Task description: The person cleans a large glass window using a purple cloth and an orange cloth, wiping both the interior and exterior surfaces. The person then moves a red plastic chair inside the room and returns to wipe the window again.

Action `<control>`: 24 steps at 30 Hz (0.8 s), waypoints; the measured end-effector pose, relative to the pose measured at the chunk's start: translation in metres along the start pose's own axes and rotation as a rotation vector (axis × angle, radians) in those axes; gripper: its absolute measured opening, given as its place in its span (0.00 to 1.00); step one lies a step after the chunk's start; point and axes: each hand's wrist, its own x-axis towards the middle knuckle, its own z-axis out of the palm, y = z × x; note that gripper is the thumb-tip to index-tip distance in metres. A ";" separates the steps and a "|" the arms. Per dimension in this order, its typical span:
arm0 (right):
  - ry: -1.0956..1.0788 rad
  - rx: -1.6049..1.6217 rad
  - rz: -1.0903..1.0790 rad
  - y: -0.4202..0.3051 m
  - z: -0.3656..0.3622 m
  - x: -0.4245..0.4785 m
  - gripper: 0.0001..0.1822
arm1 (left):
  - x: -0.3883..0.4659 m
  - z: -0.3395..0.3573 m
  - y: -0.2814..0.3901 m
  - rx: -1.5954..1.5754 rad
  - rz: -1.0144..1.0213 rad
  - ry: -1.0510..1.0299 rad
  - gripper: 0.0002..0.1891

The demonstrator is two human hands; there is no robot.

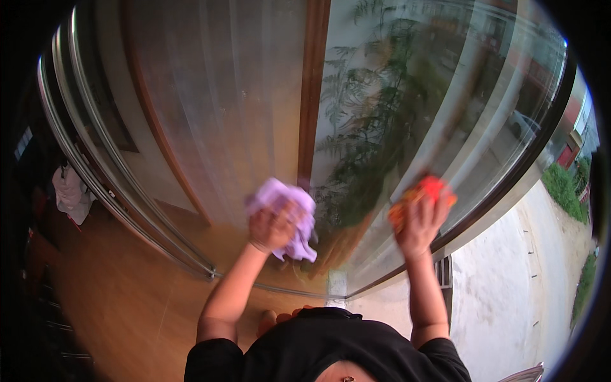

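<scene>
A large glass door panel [248, 110] stands upright before me, with plants and a street mirrored or seen through it. My left hand [274, 227] presses a crumpled lilac cloth [300, 243] against the glass, left of a brown wooden upright [312, 95]. On the right, my right hand [422, 222] is spread over a bunched red and orange cloth [432, 185], also up against the glass. Both hands and cloths are somewhat blurred. The palms and the cloth beneath them are hidden.
Metal-edged door panels [90, 176] curve down the left side. A glossy brown floor [124, 286] lies below them. To the right, past a dark frame edge [515, 176], is pale outdoor paving [496, 267] with grass [563, 191]. A whitish bag-like item [71, 193] sits far left.
</scene>
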 end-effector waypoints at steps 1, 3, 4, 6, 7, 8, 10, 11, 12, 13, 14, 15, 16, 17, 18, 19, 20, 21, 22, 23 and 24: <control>0.017 -0.064 0.079 0.010 -0.010 0.037 0.19 | 0.035 -0.013 -0.019 0.017 -0.071 0.082 0.29; 0.184 -0.012 0.138 0.017 -0.022 0.102 0.25 | 0.104 -0.043 -0.059 0.055 -0.214 0.236 0.30; 0.229 -0.022 0.159 0.019 -0.024 0.127 0.25 | 0.137 -0.054 -0.075 -0.014 -0.309 0.316 0.34; 0.281 -0.034 0.174 0.007 -0.024 0.158 0.25 | 0.185 -0.065 -0.086 -0.078 -0.451 0.414 0.34; 0.283 -0.045 0.184 -0.003 -0.022 0.167 0.25 | 0.206 -0.070 -0.082 -0.111 -0.483 0.442 0.33; 0.284 0.000 0.154 -0.016 -0.017 0.169 0.24 | 0.215 -0.067 -0.077 -0.093 -0.443 0.452 0.33; 0.282 0.104 0.038 -0.036 -0.001 0.150 0.23 | 0.226 -0.059 -0.059 -0.027 -0.361 0.439 0.31; 0.266 0.146 -0.045 -0.046 0.009 0.123 0.22 | 0.223 -0.051 -0.040 0.003 -0.322 0.413 0.30; 0.218 0.158 -0.099 -0.057 0.017 0.094 0.21 | 0.211 -0.041 -0.018 -0.047 -0.308 0.351 0.29; 0.169 0.170 -0.156 -0.067 0.022 0.066 0.21 | 0.196 -0.032 0.002 -0.062 -0.276 0.305 0.28; 0.104 0.176 -0.173 -0.073 0.022 0.041 0.19 | 0.169 -0.016 0.018 -0.062 -0.232 0.298 0.25; 0.040 0.185 -0.186 -0.077 0.022 0.016 0.17 | 0.137 -0.007 0.037 -0.092 -0.226 0.247 0.22; 0.039 0.186 -0.187 -0.078 0.026 -0.011 0.17 | 0.100 0.003 0.054 -0.046 -0.156 0.183 0.24; 0.036 0.184 -0.189 -0.075 0.030 -0.037 0.17 | 0.061 0.013 0.069 -0.063 -0.118 0.162 0.20; 0.036 0.175 -0.171 -0.072 0.033 -0.060 0.18 | 0.027 0.025 0.081 -0.099 -0.057 0.160 0.17; 0.040 0.172 -0.147 -0.069 0.033 -0.076 0.20 | -0.002 0.029 0.089 -0.151 -0.041 0.078 0.16; -0.025 0.169 -0.162 -0.063 0.029 -0.080 0.22 | -0.003 0.030 0.089 -0.178 -0.037 0.065 0.16; -0.013 0.158 -0.143 -0.060 0.026 -0.073 0.22 | -0.004 0.030 0.090 -0.205 -0.031 0.054 0.16; -0.010 0.150 -0.126 -0.058 0.022 -0.061 0.21 | 0.007 0.023 0.091 -0.231 -0.031 0.040 0.17; -0.007 0.143 -0.110 -0.055 0.016 -0.045 0.21 | 0.021 0.015 0.091 -0.233 -0.040 0.010 0.18; 0.006 0.118 -0.068 -0.053 0.008 -0.015 0.20 | 0.043 0.010 0.088 -0.245 -0.035 0.024 0.19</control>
